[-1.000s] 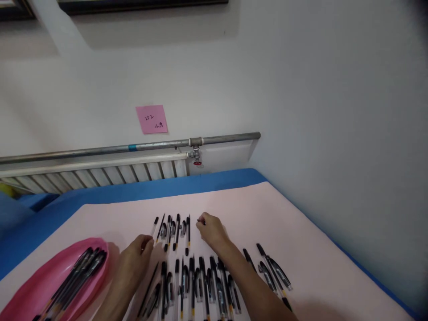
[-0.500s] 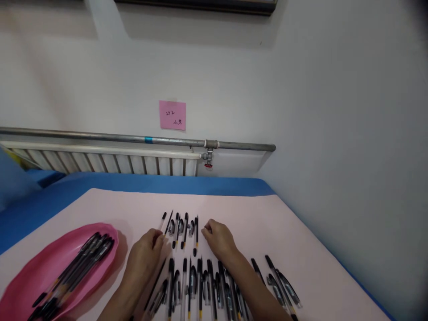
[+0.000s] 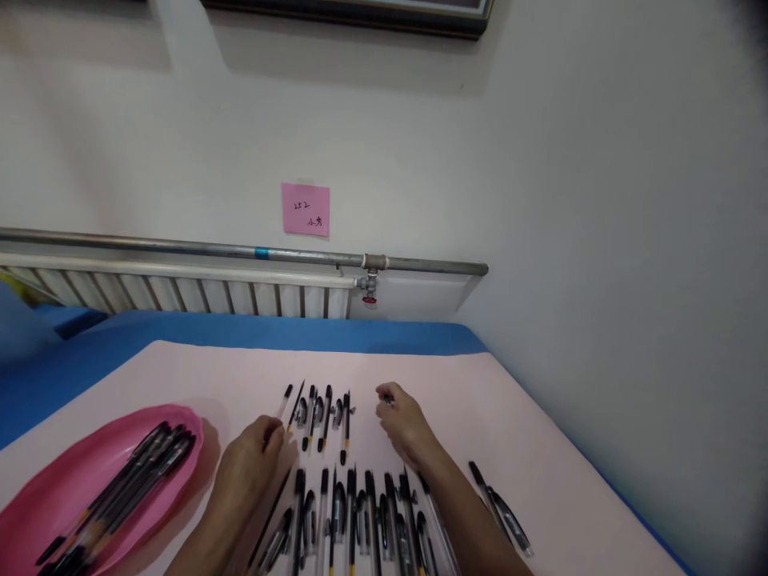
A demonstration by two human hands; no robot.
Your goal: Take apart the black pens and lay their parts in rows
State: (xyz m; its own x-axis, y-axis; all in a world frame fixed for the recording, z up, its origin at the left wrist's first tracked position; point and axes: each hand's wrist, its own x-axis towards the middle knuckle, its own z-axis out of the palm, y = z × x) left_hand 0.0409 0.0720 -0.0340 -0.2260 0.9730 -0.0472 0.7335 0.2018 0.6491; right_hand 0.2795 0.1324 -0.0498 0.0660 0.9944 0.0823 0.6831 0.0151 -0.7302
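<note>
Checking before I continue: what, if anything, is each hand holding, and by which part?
Right hand: a small dark piece, pinched but mostly hidden, so which part cannot be told. Left hand: at the near end of a clear barrel; grip unclear.

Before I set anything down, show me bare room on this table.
Bare: the pink sheet right of the right hand, toward the wall, and its strip between back pens and blue edge. Crowded: among front pens between the forearms.

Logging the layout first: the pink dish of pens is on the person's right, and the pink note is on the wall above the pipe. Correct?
Not quite: the head view shows the pink dish of pens on the person's left. The pink note is indeed on the wall above the pipe.
</note>
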